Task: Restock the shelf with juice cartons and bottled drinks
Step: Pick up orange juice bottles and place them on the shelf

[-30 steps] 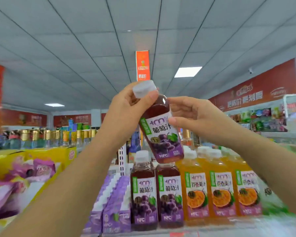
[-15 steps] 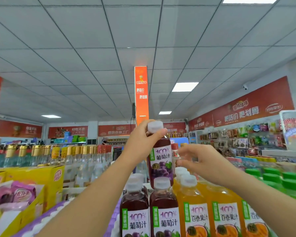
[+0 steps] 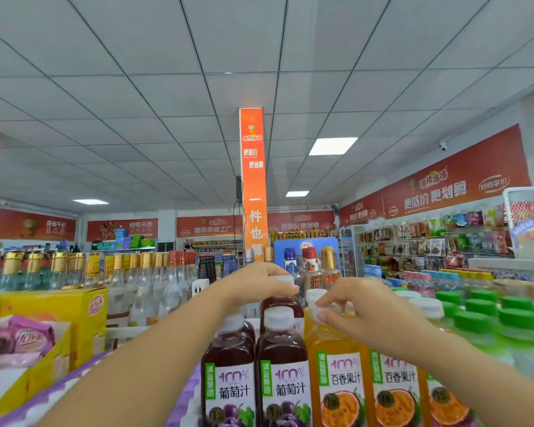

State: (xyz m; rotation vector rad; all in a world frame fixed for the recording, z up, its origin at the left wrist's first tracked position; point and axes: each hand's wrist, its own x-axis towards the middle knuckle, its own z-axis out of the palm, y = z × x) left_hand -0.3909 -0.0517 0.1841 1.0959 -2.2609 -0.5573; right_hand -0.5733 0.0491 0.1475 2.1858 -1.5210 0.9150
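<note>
Grape juice bottle (image 3: 280, 302) under curled left fingers (image 3: 267, 283)

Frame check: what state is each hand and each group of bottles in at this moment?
left hand, grips the cap of the rear grape bottle
rear grape bottle, upright, capped, base hidden
front grape bottles, upright, capped, labels forward
right hand, fingertips pinch a cap among the passion-fruit bottles
passion-fruit bottles, upright, capped
green-capped bottles, capped
</note>
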